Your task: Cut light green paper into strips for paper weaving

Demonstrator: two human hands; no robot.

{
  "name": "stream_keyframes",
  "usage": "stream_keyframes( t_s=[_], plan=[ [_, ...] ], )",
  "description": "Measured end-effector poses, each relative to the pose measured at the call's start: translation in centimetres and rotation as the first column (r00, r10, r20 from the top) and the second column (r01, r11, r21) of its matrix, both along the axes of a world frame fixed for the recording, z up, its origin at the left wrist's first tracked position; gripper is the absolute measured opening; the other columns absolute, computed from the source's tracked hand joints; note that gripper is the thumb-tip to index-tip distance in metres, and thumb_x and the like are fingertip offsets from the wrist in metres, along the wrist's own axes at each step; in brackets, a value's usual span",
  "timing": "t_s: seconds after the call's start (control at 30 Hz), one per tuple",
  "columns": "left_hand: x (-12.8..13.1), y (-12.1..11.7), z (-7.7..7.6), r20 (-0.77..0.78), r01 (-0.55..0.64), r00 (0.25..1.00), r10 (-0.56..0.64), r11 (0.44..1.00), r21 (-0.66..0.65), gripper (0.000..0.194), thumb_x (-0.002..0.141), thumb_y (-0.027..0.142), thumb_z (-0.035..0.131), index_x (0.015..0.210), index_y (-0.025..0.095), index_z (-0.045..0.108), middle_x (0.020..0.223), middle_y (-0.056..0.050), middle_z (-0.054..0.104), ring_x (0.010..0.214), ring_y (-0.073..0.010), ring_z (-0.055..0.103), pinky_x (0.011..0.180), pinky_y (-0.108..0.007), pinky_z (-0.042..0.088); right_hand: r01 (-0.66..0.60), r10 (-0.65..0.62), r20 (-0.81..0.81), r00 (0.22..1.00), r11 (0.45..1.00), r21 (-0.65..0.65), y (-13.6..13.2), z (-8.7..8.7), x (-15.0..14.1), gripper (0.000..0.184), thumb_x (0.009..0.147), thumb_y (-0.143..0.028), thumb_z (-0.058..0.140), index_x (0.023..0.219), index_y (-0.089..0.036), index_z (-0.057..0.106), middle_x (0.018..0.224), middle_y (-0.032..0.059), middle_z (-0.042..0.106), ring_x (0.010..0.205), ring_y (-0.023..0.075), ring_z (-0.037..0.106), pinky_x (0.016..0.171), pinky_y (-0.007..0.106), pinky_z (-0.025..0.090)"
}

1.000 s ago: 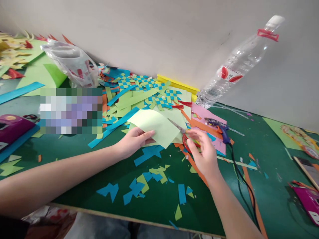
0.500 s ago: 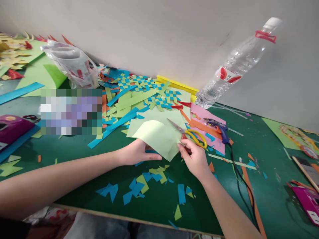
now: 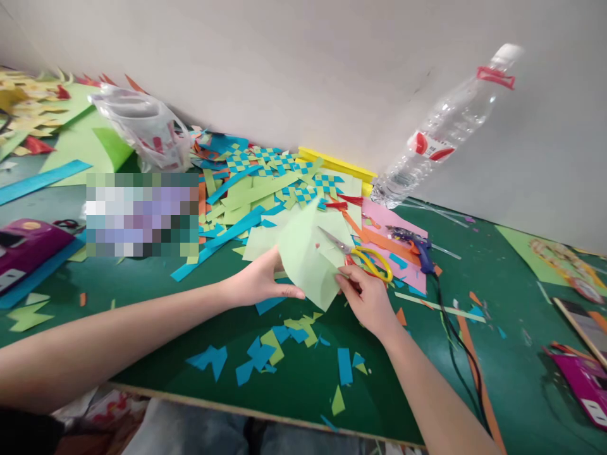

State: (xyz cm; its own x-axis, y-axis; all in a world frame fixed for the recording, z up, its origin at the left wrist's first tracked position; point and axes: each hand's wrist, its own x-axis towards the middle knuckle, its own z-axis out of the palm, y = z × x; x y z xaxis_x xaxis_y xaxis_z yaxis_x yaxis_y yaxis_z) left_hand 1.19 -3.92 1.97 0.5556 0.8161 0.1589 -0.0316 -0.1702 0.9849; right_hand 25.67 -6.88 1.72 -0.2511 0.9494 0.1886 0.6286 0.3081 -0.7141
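A pale green sheet of paper (image 3: 307, 253) stands curled up above other pale green sheets (image 3: 260, 241). My right hand (image 3: 365, 297) pinches its lower right edge between thumb and fingers. At the sheet's left side is my left hand (image 3: 258, 278), its thumb stretched out and apart. The other fingers of that hand are partly hidden behind the paper. Scissors (image 3: 372, 262) with yellow handles lie just beyond my right hand, blades pointing up and left. Whether the right fingers touch the scissors is unclear.
Blue and green paper scraps (image 3: 263, 354) lie in front. Woven checkered pieces (image 3: 270, 158) and strips are heaped behind. A glue gun (image 3: 424, 253) with a cable rests on pink paper (image 3: 389, 221). A plastic bottle (image 3: 441, 133) and a bagged cup (image 3: 147, 129) stand near the wall.
The sheet's left part has swung upward and to the right, so it now stands in a curl. My left hand stays beside it; my right hand keeps its pinch.
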Motion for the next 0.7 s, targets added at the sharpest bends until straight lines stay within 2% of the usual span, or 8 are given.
stream_keyframes(
  t_s=[0.1,0.2,0.53,0.7],
  plan=[
    [-0.1,0.19,-0.45,0.074,0.057,0.996,-0.056,0.998,-0.003,0.099,0.073,0.024,0.079,0.151,0.034,0.019,0.15,-0.011,0.039,0.134,-0.0331,0.043,0.107,-0.048,0.042,-0.004,0.004,0.011,1.0,1.0,-0.012,-0.1,0.07,-0.03,0.013,0.093,-0.033,0.051,0.092,-0.023,0.059,0.064,-0.0002,0.066,0.058,0.0178,0.065,0.055,0.029,0.05],
    [-0.12,0.31,-0.73,0.13,0.097,0.987,-0.091,0.995,-0.034,0.108,0.075,0.026,0.078,0.151,0.04,0.004,0.153,-0.012,0.033,0.135,-0.034,0.041,0.105,-0.049,0.043,-0.022,0.022,0.006,1.0,0.999,-0.031,-0.19,0.09,-0.07,0.012,0.093,-0.033,0.051,0.092,-0.024,0.059,0.066,0.0001,0.066,0.059,0.0182,0.065,0.055,0.03,0.05],
    [-0.03,0.44,-0.83,0.198,0.108,0.978,-0.073,0.979,-0.172,0.106,0.075,0.022,0.077,0.152,0.039,0.005,0.153,-0.014,0.032,0.132,-0.0341,0.045,0.103,-0.05,0.045,-0.054,0.054,-0.002,0.999,0.999,-0.004,-0.08,-0.31,-0.09,0.009,0.093,-0.031,0.051,0.092,-0.024,0.058,0.066,-0.0007,0.065,0.06,0.0174,0.065,0.056,0.029,0.05],
    [0.02,0.43,-0.83,0.204,0.082,0.978,-0.039,0.975,-0.206,0.104,0.073,0.021,0.078,0.152,0.036,0.011,0.152,-0.013,0.035,0.133,-0.0344,0.044,0.103,-0.049,0.046,-0.059,0.059,0.004,0.998,0.998,0.008,-0.08,-0.35,-0.06,0.009,0.093,-0.031,0.052,0.092,-0.024,0.059,0.066,-0.0006,0.065,0.06,0.0172,0.065,0.056,0.029,0.05]
  ],
)
